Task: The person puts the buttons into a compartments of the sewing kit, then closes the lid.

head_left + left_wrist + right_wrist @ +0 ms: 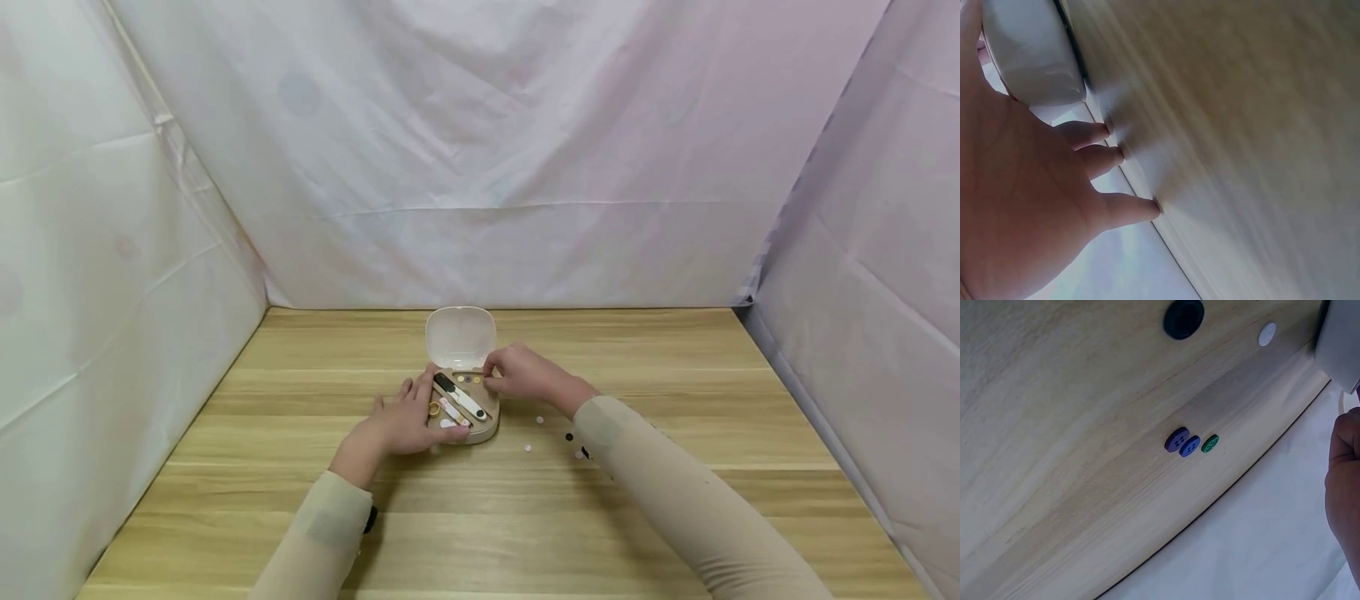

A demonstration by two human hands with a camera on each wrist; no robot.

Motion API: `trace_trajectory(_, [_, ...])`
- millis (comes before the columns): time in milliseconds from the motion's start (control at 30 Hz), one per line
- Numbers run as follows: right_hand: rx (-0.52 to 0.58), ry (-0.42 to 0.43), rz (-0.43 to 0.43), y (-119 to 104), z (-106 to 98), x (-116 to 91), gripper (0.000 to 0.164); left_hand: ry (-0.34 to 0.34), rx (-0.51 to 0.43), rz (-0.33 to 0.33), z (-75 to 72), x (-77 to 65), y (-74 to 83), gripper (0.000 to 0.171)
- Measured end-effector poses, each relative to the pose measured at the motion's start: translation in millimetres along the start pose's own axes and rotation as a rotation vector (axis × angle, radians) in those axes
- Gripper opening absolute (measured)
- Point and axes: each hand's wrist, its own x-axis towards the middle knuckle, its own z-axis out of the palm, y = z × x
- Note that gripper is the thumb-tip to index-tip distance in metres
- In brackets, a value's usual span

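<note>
A small beige sewing kit box [487, 427] stands on the table with its white lid [461, 335] raised. Inside lie a black-and-white tool like thread snips [467, 402], a gold ring [434, 409] and a pink-and-white item [453, 412]. Several small buttons [468, 379] sit in a slot at the back. My left hand [400, 423] holds the box from the left, thumb along its front; in the left wrist view three spread fingers [1125, 209] touch the table. At the box's back right corner is my right hand [525, 371], fingers bent beside the slot. Anything between its fingertips is hidden.
Loose buttons lie on the wooden table [285, 417] right of the box: white [539, 420], black [569, 437] and, in the right wrist view, purple [1177, 439], blue [1190, 446] and green [1210, 443]. White cloth [510, 150] hangs behind and at both sides.
</note>
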Motion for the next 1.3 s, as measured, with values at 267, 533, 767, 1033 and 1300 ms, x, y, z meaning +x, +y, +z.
trace_trajectory(267, [-0.002, 0.016, -0.002, 2, 2, 0, 0.011, -0.005, -0.024, 0.000, -0.9, 1.0, 0.6, 0.132])
trace_trajectory(533, [-0.010, 0.026, 0.003, 5, -4, -5, 0.017, -0.010, -0.039, -0.007, -0.3, 2.3, -0.8, 0.130])
trace_trajectory(767, [-0.015, 0.022, 0.036, 10, -13, -12, 0.019, 0.007, -0.055, -0.014, 0.5, 2.9, -2.0, 0.127])
trace_trajectory(1033, [-0.026, 0.020, 0.064, 20, -25, -24, 0.022, 0.000, -0.062, -0.016, -0.2, 2.5, -0.1, 0.129])
trace_trajectory(1300, [-0.006, 0.031, 0.074, 31, -39, -43, 0.023, -0.013, -0.061, -0.021, -0.2, 4.6, -1.3, 0.130])
